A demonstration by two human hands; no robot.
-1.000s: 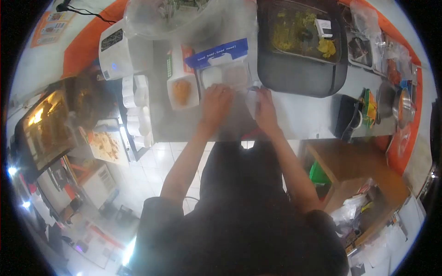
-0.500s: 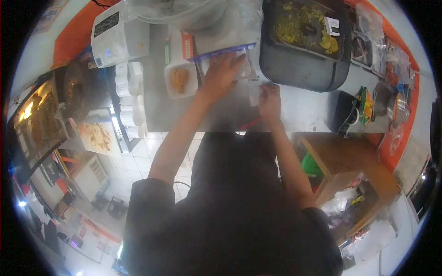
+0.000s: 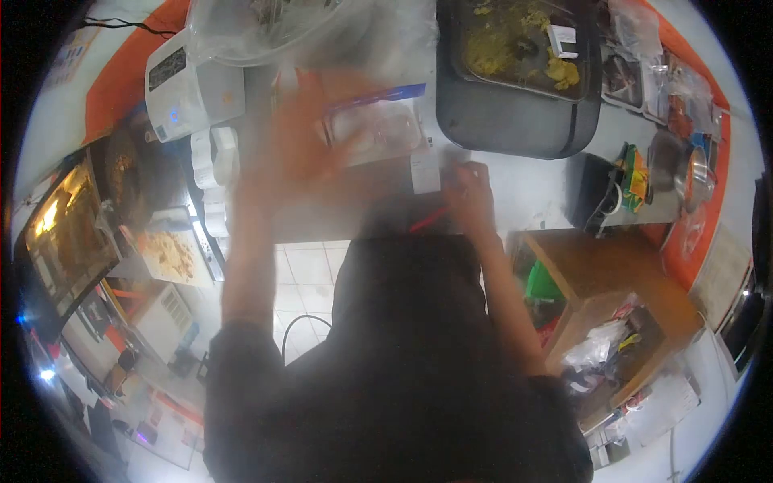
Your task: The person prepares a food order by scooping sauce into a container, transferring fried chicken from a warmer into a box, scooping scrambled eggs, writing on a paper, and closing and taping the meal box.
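The blue-edged tray point(image 3: 396, 127) lies back from the counter's point(image 3: 527, 181) near edge, long axis left to right—the left hand point(image 3: 299, 138), open and blurred, is nearer; the right hand point(image 3: 472, 197) curls, contents unclear.

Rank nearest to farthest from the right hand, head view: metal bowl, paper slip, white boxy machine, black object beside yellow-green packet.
From the right hand:
1. Paper slip, just left
2. Black object, right side
3. Metal bowl, far right
4. White boxy machine, far left
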